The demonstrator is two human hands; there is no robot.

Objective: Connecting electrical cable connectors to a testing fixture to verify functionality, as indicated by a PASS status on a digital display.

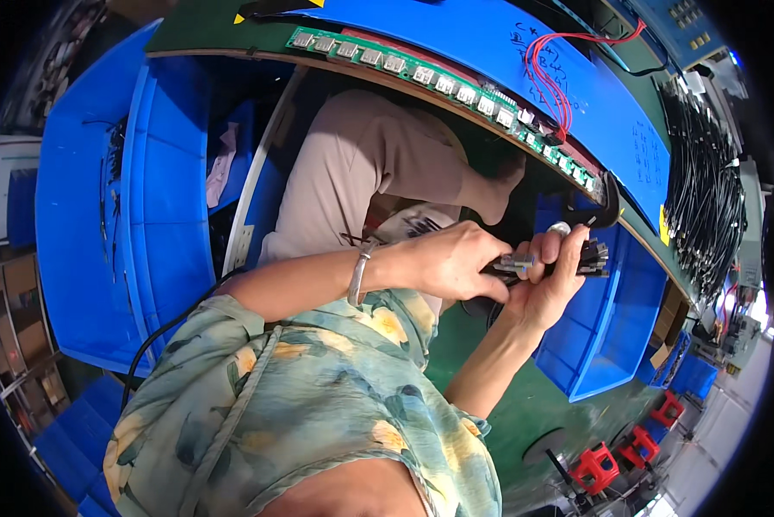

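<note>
Head view: the left hand (451, 258) and the right hand (549, 274) meet right of the frame's centre, both closed on a bundle of dark connectors (568, 257) with metal ends. The left hand's fingers pinch the bundle's near end; the right hand wraps it from below, thumb up beside a small silver cap (559, 228). A metal bracelet (359, 272) sits on the left wrist. Just right of the hands and below them is a blue bin (615, 336), standing under the bench (456, 34) edge. Along that edge, from top centre to the right, runs a long green circuit board (421, 76) with a row of white sockets. Red wires (550, 73) loop on the blue bench top above it. Black cables (705, 189) lie heaped at the right edge. Another blue bin (102, 215) stands at the left.
</note>
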